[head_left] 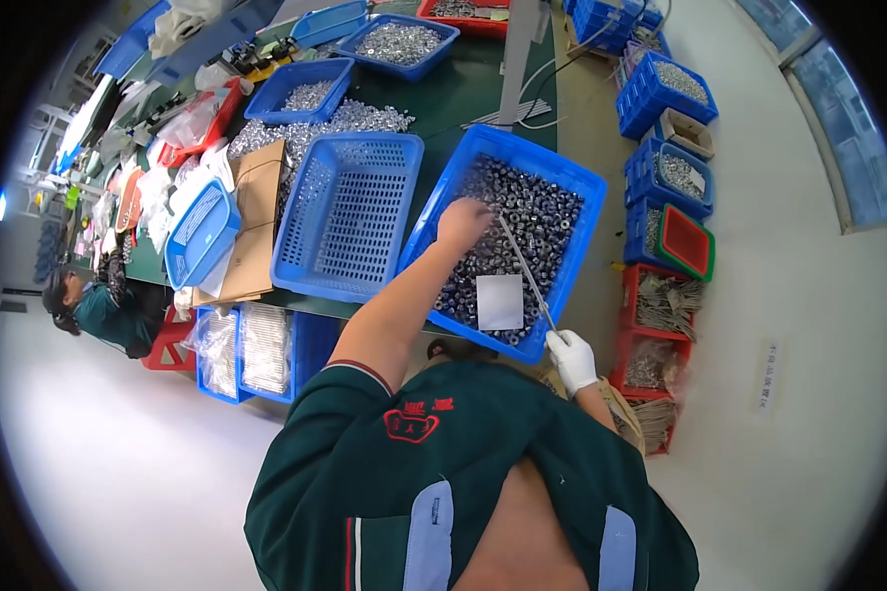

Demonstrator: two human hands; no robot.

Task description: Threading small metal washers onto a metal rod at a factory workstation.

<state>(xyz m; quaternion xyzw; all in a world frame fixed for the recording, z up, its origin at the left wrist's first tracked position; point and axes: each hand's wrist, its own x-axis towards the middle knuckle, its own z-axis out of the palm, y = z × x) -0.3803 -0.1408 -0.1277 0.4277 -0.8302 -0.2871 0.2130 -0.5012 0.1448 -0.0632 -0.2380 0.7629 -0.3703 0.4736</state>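
Note:
My left hand (466, 223), bare, reaches into a solid blue bin (589, 187). Its fingers are drawn together near the far end of a thin metal rod (527, 273); what they pinch is too small to make out. In a white glove, my right hand (571, 361) grips the rod's near end just outside the bin's front right edge. The rod slants over many small dark metal rings or nuts (547, 202) filling the bin. A white paper slip (500, 302) lies on them toward the front.
Left of the bin is a perforated blue basket (288, 258), beside brown cardboard (258, 227). Shiny metal parts (360, 119) lie loose on the green table behind. Stacked crates (650, 108) line the right side. A seated person (108, 313) is at far left.

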